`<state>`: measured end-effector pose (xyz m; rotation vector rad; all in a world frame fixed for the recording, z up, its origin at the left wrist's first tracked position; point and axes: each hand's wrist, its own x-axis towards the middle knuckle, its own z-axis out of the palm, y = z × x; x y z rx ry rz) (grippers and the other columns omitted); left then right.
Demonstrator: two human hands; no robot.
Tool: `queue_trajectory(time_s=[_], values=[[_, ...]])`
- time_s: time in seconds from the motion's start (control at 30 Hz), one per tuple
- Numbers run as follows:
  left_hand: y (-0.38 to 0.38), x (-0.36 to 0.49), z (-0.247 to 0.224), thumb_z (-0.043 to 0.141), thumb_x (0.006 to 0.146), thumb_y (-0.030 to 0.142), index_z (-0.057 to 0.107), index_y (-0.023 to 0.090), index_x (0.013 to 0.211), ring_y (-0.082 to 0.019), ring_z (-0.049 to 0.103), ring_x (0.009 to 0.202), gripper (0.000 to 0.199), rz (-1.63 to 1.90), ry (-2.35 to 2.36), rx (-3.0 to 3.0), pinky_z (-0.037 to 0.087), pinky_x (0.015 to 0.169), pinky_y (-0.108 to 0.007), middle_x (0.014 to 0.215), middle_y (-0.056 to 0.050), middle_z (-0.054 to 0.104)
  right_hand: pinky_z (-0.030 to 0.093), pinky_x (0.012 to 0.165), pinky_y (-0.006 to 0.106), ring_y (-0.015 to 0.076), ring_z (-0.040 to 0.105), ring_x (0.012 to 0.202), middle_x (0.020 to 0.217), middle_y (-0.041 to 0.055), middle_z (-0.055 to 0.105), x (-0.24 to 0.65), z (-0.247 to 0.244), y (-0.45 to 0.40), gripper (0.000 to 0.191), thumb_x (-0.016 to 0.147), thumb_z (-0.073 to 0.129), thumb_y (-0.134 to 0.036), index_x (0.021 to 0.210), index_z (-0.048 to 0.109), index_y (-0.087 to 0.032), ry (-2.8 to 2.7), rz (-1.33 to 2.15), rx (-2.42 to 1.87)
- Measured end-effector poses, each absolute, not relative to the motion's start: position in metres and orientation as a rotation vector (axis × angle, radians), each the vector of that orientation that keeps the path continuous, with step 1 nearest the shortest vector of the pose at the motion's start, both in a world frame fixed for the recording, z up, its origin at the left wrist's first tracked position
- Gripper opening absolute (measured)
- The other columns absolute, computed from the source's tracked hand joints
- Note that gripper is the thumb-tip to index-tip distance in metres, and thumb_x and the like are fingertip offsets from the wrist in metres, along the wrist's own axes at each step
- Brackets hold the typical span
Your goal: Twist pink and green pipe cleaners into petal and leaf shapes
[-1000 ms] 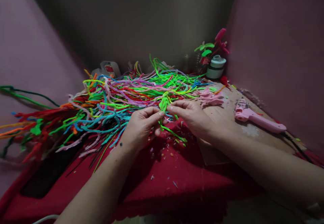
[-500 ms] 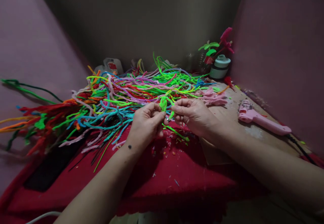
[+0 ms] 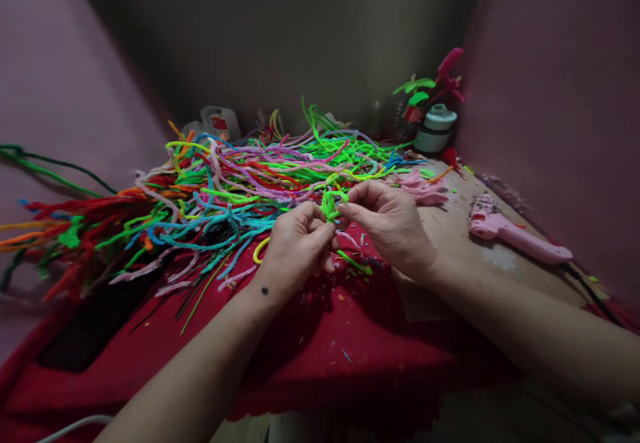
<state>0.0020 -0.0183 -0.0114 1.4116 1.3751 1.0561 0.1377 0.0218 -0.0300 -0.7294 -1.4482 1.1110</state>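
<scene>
A red cloth (image 3: 320, 356) covers the near part of the table, and a big, messy pile of fuzzy sticks (image 3: 270, 169) in many colors spreads across the far side and the left. A tan board (image 3: 450, 229) lies on the right. In the middle, the person's left hand (image 3: 303, 239) has its thumb and finger closed, pinching the bottom of a small green bundle (image 3: 329, 208). The right hand (image 3: 390, 226) is pinching too, its thumb and first finger closed on a green strand at the bundle's right side. A pink glue gun (image 3: 523, 239) rests on the board, well to the right of both hands. The bundle is up between the fingertips, just in front of the pile. It is very bright green and fuzzy, with bent loops that are round on top and squeezed thin below. Fingers hide its lowest part. A smaller green piece (image 3: 356, 264) lies on the cloth just below the hands.
</scene>
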Motion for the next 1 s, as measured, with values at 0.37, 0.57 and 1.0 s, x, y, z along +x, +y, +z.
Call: queue_trajectory(time_s=[0.37, 0.57, 1.0], values=[[-0.017, 0.002, -0.022, 0.054, 0.077, 0.026, 0.047, 0.021, 0.087, -0.012, 0.050, 0.029, 0.013, 1.082, 1.360, 1.472, 0.037, 0.029, -0.017, 0.043, 0.007, 0.056, 0.040, 0.058, 0.023, 0.0081, 0.048, 0.059, 0.064, -0.0029, 0.054, 0.138, -0.034, 0.018, 0.007, 0.073, 0.061, -0.014, 0.070, 0.055, -0.015, -1.642, 0.843, -0.854], [-0.016, 0.002, -0.024, 0.055, 0.078, 0.026, 0.047, 0.018, 0.090, -0.013, 0.056, 0.036, 0.017, 1.113, 1.225, 1.438, 0.044, 0.036, -0.021, 0.048, 0.005, 0.059, 0.039, 0.050, 0.022, 0.0074, 0.048, 0.051, 0.057, -0.0027, 0.054, 0.139, -0.030, 0.021, 0.017, 0.068, 0.069, -0.023, 0.063, 0.056, -0.013, -1.488, 1.281, -0.884], [-0.015, 0.003, -0.011, 0.046, 0.079, 0.017, 0.049, 0.014, 0.081, -0.012, 0.063, 0.049, 0.005, 0.990, 1.194, 1.358, 0.052, 0.050, -0.023, 0.061, 0.000, 0.064, 0.035, 0.045, 0.022, 0.0062, 0.046, 0.048, 0.062, -0.0033, 0.055, 0.145, -0.029, 0.038, 0.022, 0.065, 0.073, -0.031, 0.075, 0.062, -0.016, -1.269, 1.762, -0.725]])
